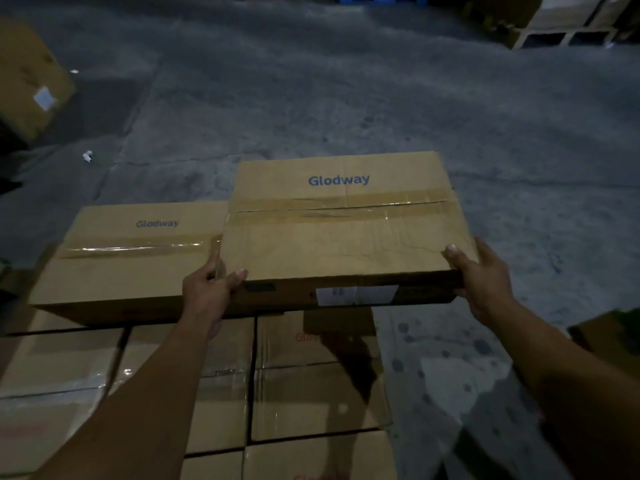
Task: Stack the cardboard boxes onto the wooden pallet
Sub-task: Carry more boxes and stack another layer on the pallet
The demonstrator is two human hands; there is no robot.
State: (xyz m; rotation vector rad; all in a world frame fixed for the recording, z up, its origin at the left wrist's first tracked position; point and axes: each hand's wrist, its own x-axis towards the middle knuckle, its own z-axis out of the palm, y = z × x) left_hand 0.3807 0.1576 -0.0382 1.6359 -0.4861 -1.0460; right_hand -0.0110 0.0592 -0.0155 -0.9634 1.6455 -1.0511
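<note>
Dim concrete floor (pixel 346 98) — left hand (pixel 207 292), right hand (pixel 481 278) grip the cardboard box (pixel 346 233) between their fingers (pixel 237 277).

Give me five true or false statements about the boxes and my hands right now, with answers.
1. The left hand and right hand both grip the held box. True.
2. The held box's top seam is bare. False: clear tape runs along it.
3. A second box printed Glodway lies left of the held box. True.
4. The white label is on the held box's top. False: it is on the near side face.
5. The floor is wooden planks. False: it looks like grey concrete.
</note>
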